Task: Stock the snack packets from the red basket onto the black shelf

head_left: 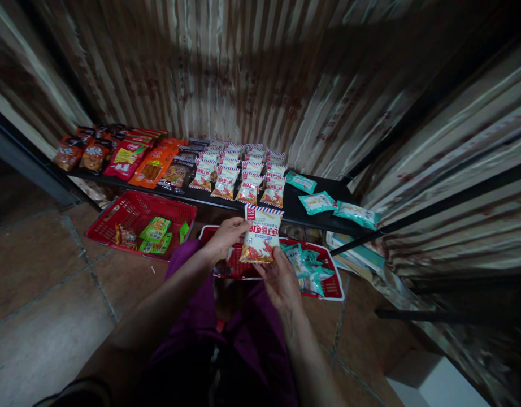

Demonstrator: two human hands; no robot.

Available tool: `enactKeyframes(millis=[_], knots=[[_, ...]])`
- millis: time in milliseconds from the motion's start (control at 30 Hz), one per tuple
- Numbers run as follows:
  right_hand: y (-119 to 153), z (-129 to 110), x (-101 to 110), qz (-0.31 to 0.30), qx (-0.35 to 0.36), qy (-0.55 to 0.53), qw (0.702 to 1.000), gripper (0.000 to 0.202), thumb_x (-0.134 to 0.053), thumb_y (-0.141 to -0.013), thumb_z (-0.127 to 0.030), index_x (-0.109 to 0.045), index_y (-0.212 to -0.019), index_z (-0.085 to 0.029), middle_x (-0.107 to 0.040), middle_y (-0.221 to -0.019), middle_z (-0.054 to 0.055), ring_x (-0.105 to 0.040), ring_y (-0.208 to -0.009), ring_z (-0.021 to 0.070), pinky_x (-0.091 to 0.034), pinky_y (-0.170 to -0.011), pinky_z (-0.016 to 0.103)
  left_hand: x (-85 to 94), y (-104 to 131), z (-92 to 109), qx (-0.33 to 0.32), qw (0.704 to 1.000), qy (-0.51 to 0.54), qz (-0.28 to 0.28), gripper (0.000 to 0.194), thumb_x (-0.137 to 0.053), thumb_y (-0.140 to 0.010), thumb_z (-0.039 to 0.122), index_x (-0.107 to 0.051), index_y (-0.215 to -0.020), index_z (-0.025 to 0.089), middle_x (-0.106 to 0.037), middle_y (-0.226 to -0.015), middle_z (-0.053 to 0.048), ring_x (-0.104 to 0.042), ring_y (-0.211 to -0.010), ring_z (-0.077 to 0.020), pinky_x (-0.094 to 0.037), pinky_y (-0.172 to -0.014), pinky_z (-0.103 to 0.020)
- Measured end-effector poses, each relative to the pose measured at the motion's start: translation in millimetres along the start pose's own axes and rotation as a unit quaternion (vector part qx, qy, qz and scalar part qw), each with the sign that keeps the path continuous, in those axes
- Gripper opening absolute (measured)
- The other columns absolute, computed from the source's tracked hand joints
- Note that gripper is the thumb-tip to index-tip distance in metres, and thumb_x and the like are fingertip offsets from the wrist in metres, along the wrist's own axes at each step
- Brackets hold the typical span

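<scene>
Just in front of the black shelf, a white snack packet with a striped top edge was held in both hands. The fingers of the left hand gripped its left side, while those of the right hand closed on its lower right corner. Matching packets sat in rows behind it; below was a red basket (white-rimmed, with teal packets inside).

There is one held packet, four front-row white packets and three teal packets shelved.
</scene>
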State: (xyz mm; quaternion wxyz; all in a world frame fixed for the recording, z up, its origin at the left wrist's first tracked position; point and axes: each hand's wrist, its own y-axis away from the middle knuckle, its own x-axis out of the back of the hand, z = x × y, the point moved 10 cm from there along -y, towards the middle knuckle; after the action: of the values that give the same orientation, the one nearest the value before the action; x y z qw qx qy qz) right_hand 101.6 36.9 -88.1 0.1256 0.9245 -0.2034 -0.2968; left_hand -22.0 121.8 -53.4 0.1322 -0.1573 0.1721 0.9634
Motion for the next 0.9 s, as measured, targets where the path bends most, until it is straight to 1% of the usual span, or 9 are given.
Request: enactKeyframes(millis=[100,167,300,433,500,600,667,767,900], knots=[[3,2,-8,-0.027,-0.011,-0.009,1.000,0.029,-0.074,-0.068,-0.042,-0.067,-0.092,-0.026,-0.071,-0.095,0.000,-0.067,-0.084,0.0178,-0.055,-0.080,0.040,6.8,-3,1,-0.006,0.999,0.008,0.033,0.022,-0.068,-0.072,0.035,-0.057,-0.069,0.016,-0.061,-0.066,0.002,-0.057,-0.059,-0.0089,-0.045,-0.061,-0.022],[4,4,-10,-0.032,-0.014,-0.010,0.999,0.027,-0.078,-0.065,-0.037,-0.067,-0.087,-0.026,-0.071,-0.091,-0.003,-0.067,-0.083,0.0162,-0.055,-0.081,0.038,11.0,-4,3,-0.007,0.999,0.013,0.048,0.021,-0.067,-0.073,0.033,-0.057,-0.069,0.016,-0.060,-0.064,0.002,-0.055,-0.057,-0.0084,-0.045,-0.059,-0.021],[5,12,-10,-0.018,-0.021,-0.003,1.000,0.028,-0.083,-0.057,-0.029,-0.063,-0.077,-0.024,-0.069,-0.083,-0.005,-0.067,-0.075,0.0136,-0.056,-0.078,0.035,17.4,-5,3,0.000,0.997,0.015,0.070,0.022,-0.067,-0.073,0.033,-0.055,-0.066,0.016,-0.058,-0.060,0.002,-0.053,-0.054,-0.0078,-0.043,-0.056,-0.019],[6,20,-18,-0.022,-0.033,0.003,0.999,0.035,-0.085,-0.054,-0.028,-0.063,-0.082,-0.024,-0.067,-0.075,-0.006,-0.066,-0.068,0.0127,-0.057,-0.076,0.036,21.1,-6,0,0.000,0.995,0.025,0.094,0.024,-0.068,-0.072,0.035,-0.052,-0.067,0.017,-0.058,-0.060,0.002,-0.054,-0.054,-0.0084,-0.044,-0.056,-0.020],[7,23,-18,-0.013,-0.030,-0.006,0.999,0.037,-0.086,-0.051,-0.026,-0.063,-0.080,-0.023,-0.065,-0.071,-0.007,-0.065,-0.067,0.0117,-0.057,-0.075,0.033,22.1,-6,-1,-0.002,0.994,0.029,0.104,0.025,-0.069,-0.071,0.034,-0.051,-0.066,0.017,-0.057,-0.059,0.003,-0.054,-0.054,-0.0083,-0.044,-0.056,-0.020],[7,24,-16,0.009,-0.020,-0.033,0.999,0.034,-0.087,-0.048,-0.024,-0.061,-0.070,-0.021,-0.064,-0.066,-0.008,-0.063,-0.065,0.0093,-0.056,-0.071,0.027,22.7,-6,-1,-0.006,0.994,0.034,0.108,0.027,-0.071,-0.069,0.033,-0.050,-0.063,0.017,-0.056,-0.058,0.003,-0.053,-0.053,-0.0081,-0.043,-0.056,-0.020],[9,25,-16,0.013,-0.018,-0.034,0.999,0.033,-0.086,-0.047,-0.022,-0.060,-0.067,-0.021,-0.064,-0.065,-0.008,-0.062,-0.064,0.0086,-0.056,-0.069,0.026,23.5,-7,0,-0.009,0.993,0.041,0.111,0.027,-0.072,-0.068,0.033,-0.051,-0.063,0.017,-0.057,-0.059,0.003,-0.054,-0.054,-0.0086,-0.044,-0.057,-0.021],[12,24,-20,0.004,-0.019,-0.038,0.999,0.032,-0.084,-0.048,-0.019,-0.062,-0.070,-0.022,-0.067,-0.070,-0.007,-0.063,-0.066,0.0094,-0.057,-0.070,0.028,25.1,-7,1,-0.014,0.992,0.055,0.112,0.027,-0.073,-0.067,0.033,-0.052,-0.065,0.017,-0.060,-0.063,0.001,-0.057,-0.058,-0.0097,-0.044,-0.061,-0.022],[17,24,-25,-0.004,-0.028,-0.069,0.997,0.033,-0.083,-0.049,-0.016,-0.062,-0.073,-0.023,-0.068,-0.075,-0.008,-0.063,-0.070,0.0099,-0.057,-0.075,0.032,25.2,-8,2,-0.015,0.992,0.074,0.100,0.022,-0.070,-0.071,0.032,-0.054,-0.069,0.016,-0.063,-0.068,-0.001,-0.058,-0.061,-0.0100,-0.045,-0.063,-0.022]])
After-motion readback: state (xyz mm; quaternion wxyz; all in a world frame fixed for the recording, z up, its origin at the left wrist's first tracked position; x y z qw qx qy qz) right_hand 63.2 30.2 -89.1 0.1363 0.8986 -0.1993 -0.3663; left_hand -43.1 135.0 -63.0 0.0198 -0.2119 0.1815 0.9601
